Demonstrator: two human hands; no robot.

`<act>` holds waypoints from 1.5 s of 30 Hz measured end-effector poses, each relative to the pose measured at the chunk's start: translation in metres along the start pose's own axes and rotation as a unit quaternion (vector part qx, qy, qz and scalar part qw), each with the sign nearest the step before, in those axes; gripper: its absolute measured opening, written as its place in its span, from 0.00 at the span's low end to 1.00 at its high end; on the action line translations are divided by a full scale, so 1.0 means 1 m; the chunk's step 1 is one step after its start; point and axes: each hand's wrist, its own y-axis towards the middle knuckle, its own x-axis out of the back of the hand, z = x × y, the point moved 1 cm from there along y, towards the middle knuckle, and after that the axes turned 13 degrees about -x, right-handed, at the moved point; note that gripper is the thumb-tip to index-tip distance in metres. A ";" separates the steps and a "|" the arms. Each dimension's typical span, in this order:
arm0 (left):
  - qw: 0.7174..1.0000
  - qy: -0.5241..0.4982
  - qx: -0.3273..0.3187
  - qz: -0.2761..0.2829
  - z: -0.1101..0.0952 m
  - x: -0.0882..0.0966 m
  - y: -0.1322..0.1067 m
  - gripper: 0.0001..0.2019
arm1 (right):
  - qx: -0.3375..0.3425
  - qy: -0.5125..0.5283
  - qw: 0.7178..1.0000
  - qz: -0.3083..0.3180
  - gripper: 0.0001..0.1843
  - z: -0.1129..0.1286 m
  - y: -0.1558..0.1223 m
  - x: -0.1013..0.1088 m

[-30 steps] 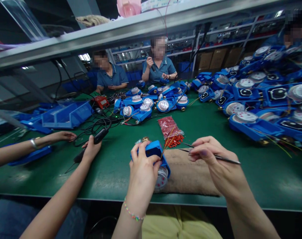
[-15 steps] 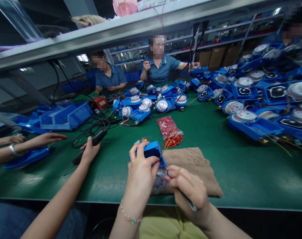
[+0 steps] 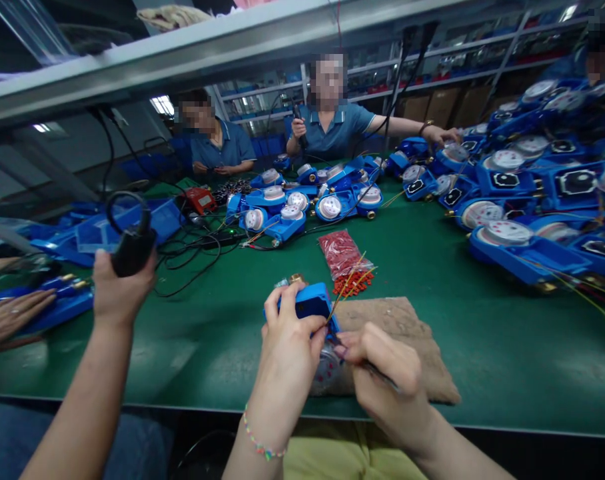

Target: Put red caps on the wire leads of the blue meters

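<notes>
In the head view, my left hand [image 3: 290, 347] wraps over a blue water meter [image 3: 313, 300], tilted above the near edge of the table. Its clear round dial [image 3: 326, 368] shows below my fingers. Thin yellow and dark wires [image 3: 346, 283] stick up from the housing, and my left thumb and index finger press at their base. Closed around slim metal tweezers [image 3: 382, 377], my right hand [image 3: 390, 380] is at the housing's right side. Fingers hide the tweezers' tips. Beneath lies a brown cloth-like pad [image 3: 407, 347].
A plastic bag of small red parts [image 3: 338, 252] lies beyond the pad, with loose orange-red pieces [image 3: 352, 283] beside it. Water meters [image 3: 507, 233] pile up at right. At left, a co-worker's hand [image 3: 122, 287] raises a black handheld tool [image 3: 135, 250]. Another person [image 3: 332, 127] sits opposite.
The co-worker at left has lifted the black tool up and leftward. The person opposite has reached farther toward the right-hand pile. My hands keep nearly the same hold on the meter and tweezers.
</notes>
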 end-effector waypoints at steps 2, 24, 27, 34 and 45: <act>1.000 -0.007 -0.001 0.021 0.001 0.001 0.002 0.09 | -0.060 0.053 0.997 -0.008 0.11 -0.002 0.006 0.002; 0.997 0.041 -0.062 0.014 -0.008 -0.004 -0.005 0.27 | -0.063 0.052 0.996 0.029 0.09 -0.003 0.012 0.037; 0.997 0.044 -0.057 0.015 -0.007 -0.003 -0.006 0.29 | -0.056 0.020 0.997 0.046 0.09 -0.006 0.012 0.034; 0.998 0.045 -0.026 0.029 -0.011 -0.004 -0.004 0.30 | -0.066 0.002 0.996 0.065 0.09 -0.008 0.014 0.031; 0.999 0.035 -0.010 0.019 -0.016 -0.006 -0.009 0.27 | -0.042 -0.120 0.989 0.075 0.11 0.021 0.040 0.013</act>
